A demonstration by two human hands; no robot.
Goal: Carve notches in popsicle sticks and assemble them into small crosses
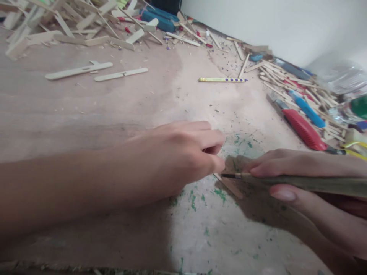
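My left hand [186,152] lies low over the table, fingers curled and closed on a craft stick [231,187]. Only the stick's lower right end shows; the rest is hidden under my hand. In my right hand [301,162] is a carving tool [312,183], with a dull greenish-brown handle, a metal collar and a thin dark blade. Thumb and fingers pinch the handle from both sides. The blade points left, and its tip is at the stick beside my left thumb. Whether the tip touches the wood I cannot tell.
Two notched craft sticks [80,70] and a yellow patterned pencil [222,80] lie farther back. A heap of sticks [86,23] fills the back left. On the right are a red utility knife [304,128], a blue cutter [306,109], more sticks and a plastic bottle [349,107].
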